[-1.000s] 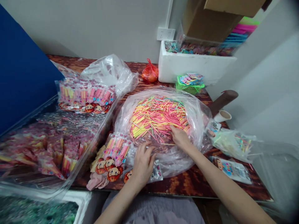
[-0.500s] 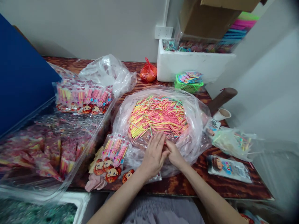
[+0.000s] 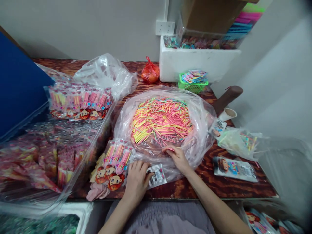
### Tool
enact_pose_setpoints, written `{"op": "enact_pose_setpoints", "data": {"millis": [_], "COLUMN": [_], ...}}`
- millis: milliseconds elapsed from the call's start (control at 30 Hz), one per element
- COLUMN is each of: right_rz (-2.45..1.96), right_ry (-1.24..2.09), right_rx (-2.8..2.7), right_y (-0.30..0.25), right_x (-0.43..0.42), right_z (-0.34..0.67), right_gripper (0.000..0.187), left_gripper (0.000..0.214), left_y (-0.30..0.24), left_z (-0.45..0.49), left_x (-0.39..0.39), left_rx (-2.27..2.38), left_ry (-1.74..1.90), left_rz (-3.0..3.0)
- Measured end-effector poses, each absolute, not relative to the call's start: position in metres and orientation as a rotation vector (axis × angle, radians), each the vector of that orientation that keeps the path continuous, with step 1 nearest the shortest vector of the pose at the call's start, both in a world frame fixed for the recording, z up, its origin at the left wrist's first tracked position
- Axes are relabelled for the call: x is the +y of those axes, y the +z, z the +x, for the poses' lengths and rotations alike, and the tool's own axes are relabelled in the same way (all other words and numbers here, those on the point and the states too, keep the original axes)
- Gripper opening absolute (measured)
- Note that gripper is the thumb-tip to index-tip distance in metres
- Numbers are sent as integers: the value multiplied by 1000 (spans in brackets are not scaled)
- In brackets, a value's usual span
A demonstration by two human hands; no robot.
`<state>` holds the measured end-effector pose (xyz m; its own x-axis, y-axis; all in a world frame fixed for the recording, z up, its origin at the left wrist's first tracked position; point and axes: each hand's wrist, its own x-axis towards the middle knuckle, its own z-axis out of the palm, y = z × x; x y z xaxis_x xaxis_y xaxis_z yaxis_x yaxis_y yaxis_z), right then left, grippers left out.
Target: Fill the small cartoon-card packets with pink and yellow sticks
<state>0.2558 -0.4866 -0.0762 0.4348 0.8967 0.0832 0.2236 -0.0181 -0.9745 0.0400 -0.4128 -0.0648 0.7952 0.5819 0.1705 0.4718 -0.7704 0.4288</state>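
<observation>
A heap of thin pink, yellow and green sticks point(image 3: 163, 120) fills a large clear plastic bag point(image 3: 124, 113) spread wide on the table. At its near edge my right hand point(image 3: 179, 160) is closed on a small bundle of sticks, with only pinkish ends showing at the fingertips. My left hand point(image 3: 137, 178) is lower and to the left, fingers curled on a flat printed packet point(image 3: 158, 175); part of the packet is hidden beneath it. Just left of that hand lie several filled stick packets point(image 3: 114, 165) with a cartoon head printed on them.
A clear tray point(image 3: 97, 143) on the left holds many filled packets. Behind stand a red bag point(image 3: 150, 72), a green basket point(image 3: 193, 86) and a white foam box point(image 3: 195, 60). To the right are a paper cup point(image 3: 227, 114), a bag of sticks point(image 3: 240, 141) and a packet stack point(image 3: 234, 169).
My hands, together at the bag's near edge before, have parted. The left moved down and left onto the flat packet; the right stays near the sticks. The view shifted slightly.
</observation>
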Motion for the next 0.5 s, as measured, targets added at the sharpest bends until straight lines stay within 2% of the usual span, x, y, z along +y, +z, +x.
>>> {"op": "enact_pose_setpoints", "data": {"millis": [167,300,333,433,500], "right_rz": [-1526,-1527,-1524,-1522,-1524], "right_ry": [727,733,732,728,727], "right_rx": [-1021,-1021,-1018,-1002,-993], "right_y": [-75,-77,-78,-79,-80], "right_x": [-488,-488,-488,-487,-487], "right_z": [256,256,256,256,256], "right_gripper": [23,22,21,20,19], "left_gripper": [11,33,32,11,14], "left_y": [-61,-58,-59,-64,-67], "left_z": [47,46,46,47,48], "left_x": [-411,-413,-413,-415,-415], "left_rx": [840,764,748,777,820], "left_ry": [468,403,389,437,547], "left_rz": [2514,2536,2545,2505,2447]}}
